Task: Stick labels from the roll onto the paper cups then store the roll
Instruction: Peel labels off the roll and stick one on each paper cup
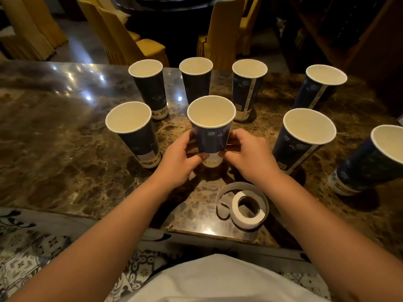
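The left hand (178,158) and the right hand (248,155) clasp the upright dark blue paper cup (211,131) between them, while the white label roll (244,208) lies flat on the brown marble worktop (65,149) at five o'clock, nearer the right hand.

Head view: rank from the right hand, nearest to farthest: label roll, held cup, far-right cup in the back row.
1. Held cup: in contact with the right hand, centre.
2. Label roll: near table edge, just below the wrist.
3. Back-row far-right cup: far beyond, to the right.
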Demonstrator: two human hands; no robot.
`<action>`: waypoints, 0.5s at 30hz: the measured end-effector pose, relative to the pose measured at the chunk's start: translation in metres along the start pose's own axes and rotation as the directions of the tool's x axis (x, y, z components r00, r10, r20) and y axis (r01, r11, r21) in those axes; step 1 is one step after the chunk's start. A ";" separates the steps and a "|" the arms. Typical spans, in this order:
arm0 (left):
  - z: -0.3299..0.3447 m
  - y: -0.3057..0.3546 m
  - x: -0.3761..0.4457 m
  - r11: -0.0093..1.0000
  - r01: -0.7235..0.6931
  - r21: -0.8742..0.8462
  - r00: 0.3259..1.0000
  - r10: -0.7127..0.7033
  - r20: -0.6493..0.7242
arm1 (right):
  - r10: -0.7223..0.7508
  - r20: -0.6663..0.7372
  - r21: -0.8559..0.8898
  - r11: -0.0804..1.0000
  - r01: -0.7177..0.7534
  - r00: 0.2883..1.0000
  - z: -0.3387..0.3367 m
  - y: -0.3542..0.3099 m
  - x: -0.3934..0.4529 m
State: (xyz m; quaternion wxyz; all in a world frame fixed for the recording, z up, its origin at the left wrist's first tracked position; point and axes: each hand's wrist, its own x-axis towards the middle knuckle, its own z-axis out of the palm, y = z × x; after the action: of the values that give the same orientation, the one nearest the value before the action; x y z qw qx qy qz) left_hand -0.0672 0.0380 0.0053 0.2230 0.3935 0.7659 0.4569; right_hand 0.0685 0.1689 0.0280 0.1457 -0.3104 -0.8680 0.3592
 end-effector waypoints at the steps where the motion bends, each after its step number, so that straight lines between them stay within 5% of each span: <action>1: 0.001 -0.003 0.003 1.000 -0.006 0.010 1.000 0.006 -0.009 | 0.003 0.006 -0.027 1.000 -0.003 1.000 0.002 0.002 0.004; 15: 0.010 -0.014 -0.003 0.999 0.045 -0.028 0.998 -0.046 -0.036 | 0.038 0.072 -0.114 0.993 -0.030 0.997 0.008 0.012 0.002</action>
State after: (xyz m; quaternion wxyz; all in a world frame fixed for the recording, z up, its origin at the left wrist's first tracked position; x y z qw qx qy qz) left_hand -0.0643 0.0372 -0.0111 0.2244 0.3643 0.7726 0.4691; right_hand 0.0684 0.1725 0.0144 0.0892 -0.3194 -0.8863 0.3232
